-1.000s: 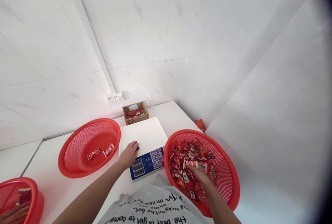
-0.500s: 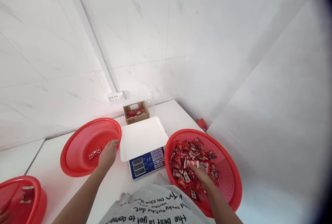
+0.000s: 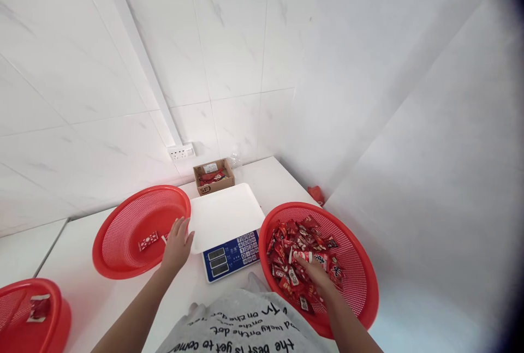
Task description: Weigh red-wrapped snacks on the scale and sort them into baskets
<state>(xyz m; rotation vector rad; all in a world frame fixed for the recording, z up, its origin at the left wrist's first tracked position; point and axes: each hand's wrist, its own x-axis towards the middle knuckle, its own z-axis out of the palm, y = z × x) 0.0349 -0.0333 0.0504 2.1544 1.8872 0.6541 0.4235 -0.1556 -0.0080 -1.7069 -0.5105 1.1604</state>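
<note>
My left hand (image 3: 178,244) is over the right rim of the left red basket (image 3: 123,211), its fingers spread and holding nothing. Inside that basket lies a red-and-white packet (image 3: 148,241), and part of another packet (image 3: 164,238) shows beside my hand. My right hand (image 3: 313,270) reaches into the right red basket (image 3: 362,276) among many small red packets (image 3: 292,233), with thumb and fingers closed on a red-and-white packet (image 3: 302,256). A scale with a white tray (image 3: 227,214) and blue keypad panel (image 3: 233,256) stands between the two baskets.
Behind the scale sits a small cardboard box (image 3: 213,177) of red packets. Another red basket (image 3: 61,309) at the lower left holds a packet (image 3: 39,308). A red bag (image 3: 316,195) lies by the wall behind the right basket. A socket strip (image 3: 181,151) is on the wall.
My left hand has opened and moved slightly down and right, and a second packet now shows beside it in the left basket. My right hand stays nearly still. A hand at the lower-left basket has gone.
</note>
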